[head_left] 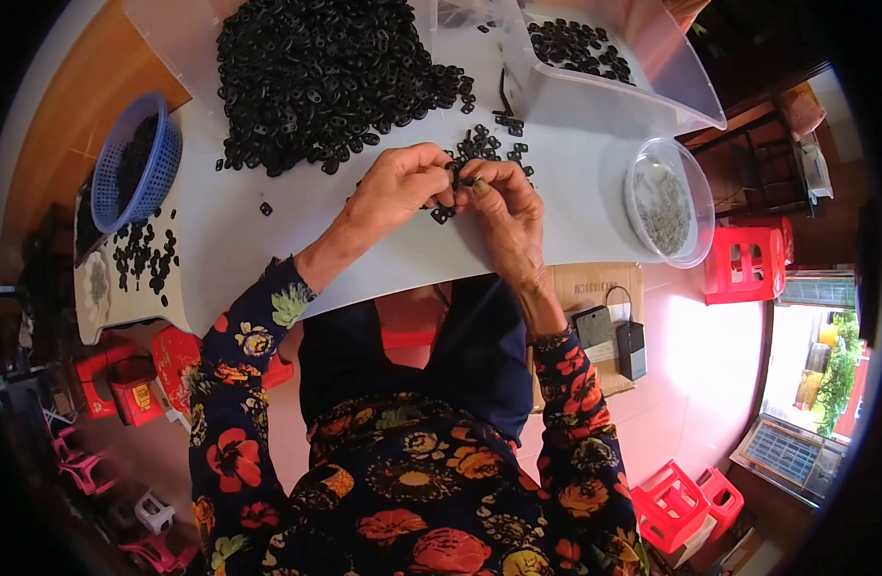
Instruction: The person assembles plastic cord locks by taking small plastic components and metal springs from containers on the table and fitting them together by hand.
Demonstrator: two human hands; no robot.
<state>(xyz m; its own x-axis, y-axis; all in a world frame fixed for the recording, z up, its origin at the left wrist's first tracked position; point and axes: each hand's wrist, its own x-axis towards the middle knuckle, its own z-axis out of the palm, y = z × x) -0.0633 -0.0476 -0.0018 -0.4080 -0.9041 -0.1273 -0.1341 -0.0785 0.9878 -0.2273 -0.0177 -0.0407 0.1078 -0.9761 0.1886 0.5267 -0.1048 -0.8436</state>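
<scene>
My left hand (403,184) and my right hand (505,204) meet above the near part of the white table, fingertips almost touching. Between the left fingers is a small black part (451,170), mostly covered. The right thumb and forefinger pinch together, but what they hold is too small to make out. Loose black parts with holes (479,144) lie just beyond the fingertips, and a few more (442,214) show beneath the hands.
A big heap of black two-holed parts (307,77) covers the table's far left. A clear bin (614,106) with more parts stands far right. At right sits a clear round tub (702,226) of small pale pieces; at left, a blue basket (167,154).
</scene>
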